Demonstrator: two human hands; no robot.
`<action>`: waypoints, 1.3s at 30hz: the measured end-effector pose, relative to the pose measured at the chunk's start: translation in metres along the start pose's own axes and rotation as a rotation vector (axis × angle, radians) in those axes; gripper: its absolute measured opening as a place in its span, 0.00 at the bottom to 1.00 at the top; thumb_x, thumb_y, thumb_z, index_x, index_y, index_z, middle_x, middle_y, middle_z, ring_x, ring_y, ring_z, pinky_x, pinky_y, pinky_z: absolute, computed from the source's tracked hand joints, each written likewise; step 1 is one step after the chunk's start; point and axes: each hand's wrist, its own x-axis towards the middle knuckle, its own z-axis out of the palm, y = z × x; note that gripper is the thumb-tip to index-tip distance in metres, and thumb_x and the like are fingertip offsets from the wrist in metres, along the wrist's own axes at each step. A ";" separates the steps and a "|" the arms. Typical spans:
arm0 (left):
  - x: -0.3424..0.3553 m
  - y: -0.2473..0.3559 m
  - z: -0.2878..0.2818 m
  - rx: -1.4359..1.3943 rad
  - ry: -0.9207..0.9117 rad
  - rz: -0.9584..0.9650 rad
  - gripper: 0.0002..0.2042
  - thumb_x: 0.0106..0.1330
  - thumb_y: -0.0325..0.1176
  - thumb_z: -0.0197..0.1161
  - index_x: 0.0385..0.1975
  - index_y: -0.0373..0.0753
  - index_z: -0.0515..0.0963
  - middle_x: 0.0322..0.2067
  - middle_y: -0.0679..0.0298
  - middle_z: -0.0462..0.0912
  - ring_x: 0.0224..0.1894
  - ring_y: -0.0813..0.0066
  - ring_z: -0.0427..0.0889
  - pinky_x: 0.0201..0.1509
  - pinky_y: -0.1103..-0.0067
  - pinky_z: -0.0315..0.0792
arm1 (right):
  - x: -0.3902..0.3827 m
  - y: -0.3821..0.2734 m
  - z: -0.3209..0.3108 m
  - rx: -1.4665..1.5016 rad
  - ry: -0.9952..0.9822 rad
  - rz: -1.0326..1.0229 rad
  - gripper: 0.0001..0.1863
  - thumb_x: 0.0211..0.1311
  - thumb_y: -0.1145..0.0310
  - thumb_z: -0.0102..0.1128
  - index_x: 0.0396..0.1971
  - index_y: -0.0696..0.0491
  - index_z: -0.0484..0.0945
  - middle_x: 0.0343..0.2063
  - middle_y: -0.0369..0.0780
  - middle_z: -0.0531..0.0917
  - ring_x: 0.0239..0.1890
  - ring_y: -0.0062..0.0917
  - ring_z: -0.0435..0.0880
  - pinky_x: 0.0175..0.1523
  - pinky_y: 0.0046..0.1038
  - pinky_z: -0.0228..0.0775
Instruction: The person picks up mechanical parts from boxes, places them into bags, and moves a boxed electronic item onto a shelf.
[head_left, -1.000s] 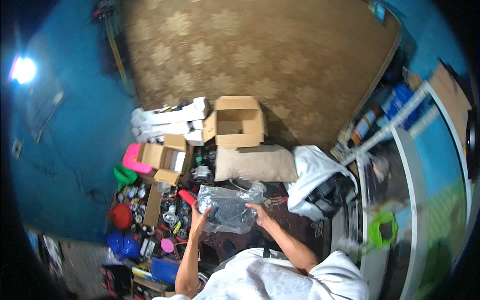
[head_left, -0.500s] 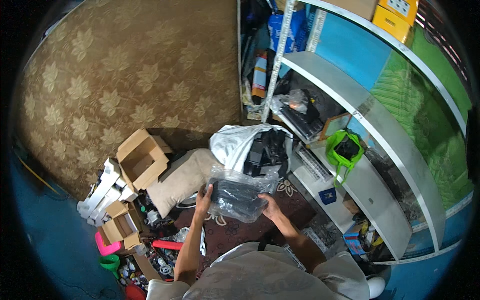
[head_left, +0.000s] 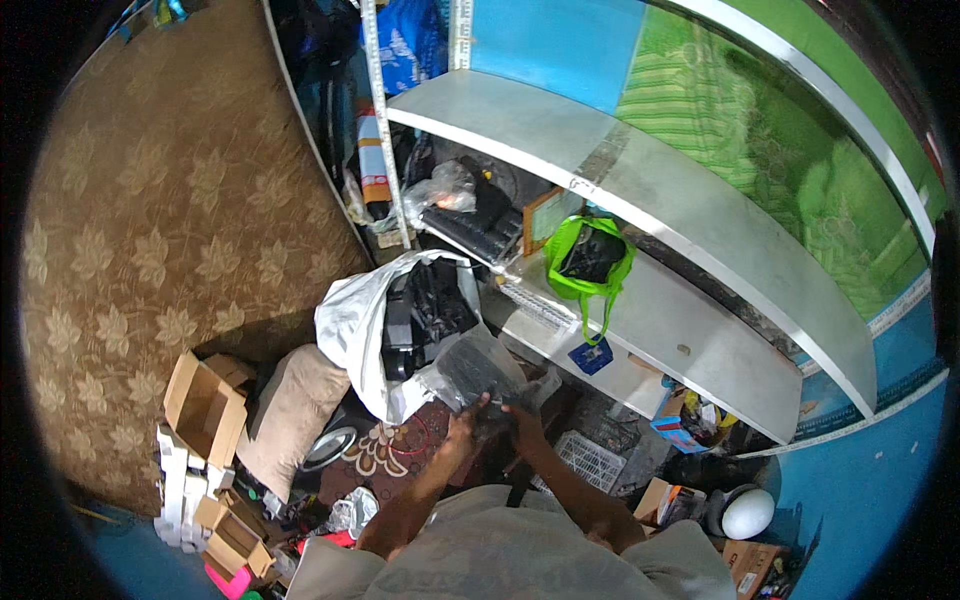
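Note:
A dark, flat object in a clear plastic bag is held out in front of me; its exact kind is hidden by the wrapping. My left hand grips its near edge from the left, thumb on top. Close beside it, my right hand is closed on the near right corner. Just beyond the bag, to the left, stands an open white sack filled with black devices. The bag's far end is close to the sack's right side; whether they touch I cannot tell.
White shelves curve along the right, with a green bag on a lower one. A beige cushion and open cardboard boxes lie left. A white plastic basket and a white helmet are at the right.
The view has swung to the right. My hands have come closer together along the near edge of the wrapped object, which now tilts and points away from me, beside the white sack.

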 end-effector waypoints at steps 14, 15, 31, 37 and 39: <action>0.148 0.048 0.001 0.411 -0.138 0.003 0.37 0.46 0.43 0.72 0.53 0.29 0.65 0.45 0.55 0.75 0.45 0.64 0.74 0.50 0.71 0.69 | 0.058 0.012 -0.112 1.482 -0.135 0.645 0.29 0.65 0.61 0.48 0.63 0.53 0.53 0.56 0.43 0.67 0.57 0.34 0.67 0.62 0.35 0.60; 0.157 0.051 0.002 0.458 -0.169 0.002 0.39 0.45 0.46 0.71 0.54 0.29 0.63 0.47 0.53 0.72 0.47 0.62 0.72 0.52 0.70 0.67 | 0.065 0.017 -0.114 1.326 -0.153 0.754 0.30 0.64 0.62 0.51 0.63 0.53 0.54 0.56 0.43 0.67 0.57 0.35 0.67 0.62 0.36 0.59; 0.300 0.107 0.073 1.081 -0.384 0.055 0.46 0.49 0.57 0.66 0.58 0.28 0.56 0.55 0.41 0.62 0.59 0.47 0.62 0.63 0.65 0.58 | 0.093 0.180 -0.069 0.512 -0.052 0.777 0.35 0.51 0.76 0.59 0.61 0.50 0.56 0.45 0.42 0.75 0.42 0.31 0.78 0.45 0.28 0.74; 0.407 0.079 0.100 1.191 -0.281 0.601 0.38 0.59 0.50 0.60 0.61 0.33 0.52 0.59 0.40 0.53 0.62 0.47 0.57 0.64 0.64 0.57 | 0.229 0.237 -0.138 0.956 0.207 1.011 0.27 0.61 0.71 0.49 0.60 0.53 0.56 0.47 0.44 0.75 0.43 0.30 0.78 0.43 0.32 0.75; 0.424 0.077 0.107 1.219 -0.299 0.579 0.36 0.60 0.49 0.59 0.62 0.35 0.52 0.60 0.40 0.52 0.63 0.47 0.57 0.64 0.64 0.57 | 0.246 0.288 -0.149 0.990 0.163 0.891 0.17 0.59 0.68 0.52 0.48 0.56 0.67 0.41 0.42 0.76 0.35 0.31 0.78 0.37 0.30 0.74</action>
